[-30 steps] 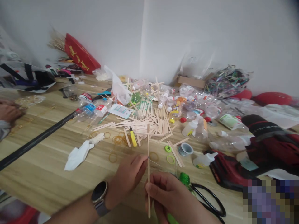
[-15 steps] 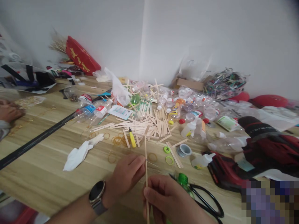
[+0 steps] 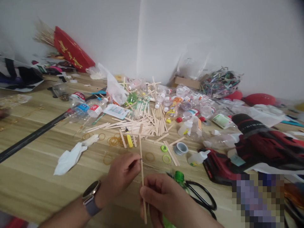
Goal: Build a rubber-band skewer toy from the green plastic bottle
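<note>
My right hand [image 3: 161, 198] pinches a narrow wooden stick [image 3: 142, 180] between thumb and fingers, its length pointing away from me. My left hand [image 3: 124, 169], with a watch on the wrist, is closed against the stick's left side. A thin strand [image 3: 149, 165] crosses the stick at its fingertips and trails off to the right; whether it is thread or wire I cannot tell. Beside my right hand lie a green bottle [image 3: 179, 177] and black-handled scissors [image 3: 201, 193], partly hidden. A grey spool [image 3: 181, 148] stands farther off.
Loose wooden sticks [image 3: 142, 125] are heaped mid-table, with plastic bottles [image 3: 185, 104] behind. At right sits a red-and-black power drill [image 3: 256, 145]. A long black bar [image 3: 33, 136] crosses the left side. Rubber bands [image 3: 115, 140], a yellow-handled tool [image 3: 129, 139] and a white glove [image 3: 71, 158] lie nearer.
The view has swung slightly right, so the tabletop things sit farther left. Both hands keep their places at the stick, which leans a little more to the left.
</note>
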The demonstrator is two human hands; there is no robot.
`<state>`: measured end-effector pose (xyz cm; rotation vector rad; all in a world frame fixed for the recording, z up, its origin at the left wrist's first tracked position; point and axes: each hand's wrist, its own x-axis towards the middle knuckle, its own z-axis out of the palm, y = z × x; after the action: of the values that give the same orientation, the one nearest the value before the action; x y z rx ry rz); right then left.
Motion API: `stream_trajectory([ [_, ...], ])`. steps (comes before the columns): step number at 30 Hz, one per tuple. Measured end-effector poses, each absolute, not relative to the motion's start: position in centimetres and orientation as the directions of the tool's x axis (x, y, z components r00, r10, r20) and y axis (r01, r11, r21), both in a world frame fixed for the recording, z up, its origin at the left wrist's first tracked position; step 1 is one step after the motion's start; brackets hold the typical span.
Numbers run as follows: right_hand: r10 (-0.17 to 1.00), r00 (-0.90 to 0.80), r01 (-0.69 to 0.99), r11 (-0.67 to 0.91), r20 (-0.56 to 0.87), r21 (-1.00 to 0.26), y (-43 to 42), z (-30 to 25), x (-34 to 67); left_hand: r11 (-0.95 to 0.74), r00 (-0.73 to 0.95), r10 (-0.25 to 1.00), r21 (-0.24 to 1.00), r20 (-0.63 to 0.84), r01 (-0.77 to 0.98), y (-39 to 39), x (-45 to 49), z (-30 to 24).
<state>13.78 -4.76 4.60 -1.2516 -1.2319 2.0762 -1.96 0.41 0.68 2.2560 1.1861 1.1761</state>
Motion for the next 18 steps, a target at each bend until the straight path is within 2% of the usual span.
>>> stream_trajectory([
  [12,0.724,-0.485,0.106,-0.508,-0.490,-0.855,-4.6,4.1,13.5,-0.393,0.240,0.913,0.867,0.329,0.306,0.7,-1.8,0.6],
  [14,0.728,-0.487,0.114,-0.495,-0.483,-0.861,-4.5,4.0,13.5,-0.306,0.240,0.938,0.920,0.248,0.244,0.7,-1.7,0.6],
  [18,0.740,-0.490,0.109,-0.473,-0.461,-0.874,-4.5,3.5,13.6,-0.024,0.274,0.962,0.996,0.000,0.083,0.7,-1.5,1.0],
])
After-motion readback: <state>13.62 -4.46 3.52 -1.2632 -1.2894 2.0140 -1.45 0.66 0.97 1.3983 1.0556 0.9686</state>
